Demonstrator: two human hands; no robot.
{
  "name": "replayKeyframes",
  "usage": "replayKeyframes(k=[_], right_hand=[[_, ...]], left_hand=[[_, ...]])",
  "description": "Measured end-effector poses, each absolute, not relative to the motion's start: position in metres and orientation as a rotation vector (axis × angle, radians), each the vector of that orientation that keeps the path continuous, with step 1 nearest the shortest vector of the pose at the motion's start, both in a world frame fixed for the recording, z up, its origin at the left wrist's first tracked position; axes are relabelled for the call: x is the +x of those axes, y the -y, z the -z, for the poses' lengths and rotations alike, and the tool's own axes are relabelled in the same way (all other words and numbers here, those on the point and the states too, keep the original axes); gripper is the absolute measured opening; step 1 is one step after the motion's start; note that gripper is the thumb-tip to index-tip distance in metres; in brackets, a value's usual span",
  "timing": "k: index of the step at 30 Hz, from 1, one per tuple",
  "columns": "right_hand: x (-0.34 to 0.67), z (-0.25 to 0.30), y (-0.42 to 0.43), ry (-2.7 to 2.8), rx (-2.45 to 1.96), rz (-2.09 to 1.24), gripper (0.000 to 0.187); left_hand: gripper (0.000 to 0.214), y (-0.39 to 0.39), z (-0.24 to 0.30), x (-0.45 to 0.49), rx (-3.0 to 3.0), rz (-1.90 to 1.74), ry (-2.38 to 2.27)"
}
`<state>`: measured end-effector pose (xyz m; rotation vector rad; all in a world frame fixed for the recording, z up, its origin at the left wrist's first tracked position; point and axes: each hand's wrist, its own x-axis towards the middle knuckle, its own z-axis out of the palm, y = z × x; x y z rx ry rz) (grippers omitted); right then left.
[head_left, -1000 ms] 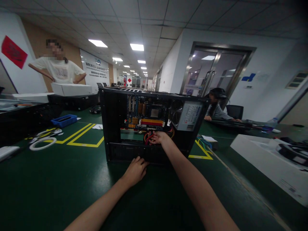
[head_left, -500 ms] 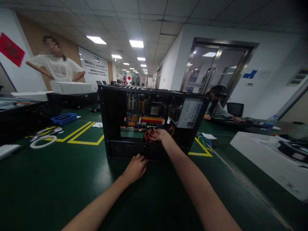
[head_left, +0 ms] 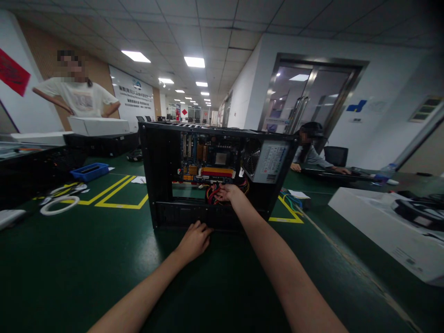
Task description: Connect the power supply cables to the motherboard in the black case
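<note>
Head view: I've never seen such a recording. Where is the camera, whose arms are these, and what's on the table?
The camera sits on a person's head, looking forward and down, so the two bare arms coming up from the bottom are that person's own; there is no machine. The left hand rests against the lower edge of an open black computer case standing on the green table. The right hand reaches inside, its fingers among the red and yellow cables below the motherboard; whether they grip is unclear. Nearby lie a white box, a blue tray and a white ring. Behind are a standing person and a seated person.
</note>
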<state>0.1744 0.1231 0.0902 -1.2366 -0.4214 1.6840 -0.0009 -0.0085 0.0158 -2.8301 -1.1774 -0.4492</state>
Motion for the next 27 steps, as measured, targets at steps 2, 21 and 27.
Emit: replayKeyframes(k=[2,21,27], right_hand=[[0.174,-0.092,-0.122,0.424,-1.238,-1.687,0.018],[0.170,-0.099,-0.111,0.439,-1.207,-1.665,0.015],[0.171,-0.095,-0.114,0.455,-1.202,-1.658,0.014]], left_hand=[[0.029,0.008,-0.016,-0.001,-2.829,0.453,1.178],[0.029,0.007,-0.014,0.000,-2.836,0.448,1.170],[0.030,0.007,-0.014,0.000,-2.835,0.445,1.196]])
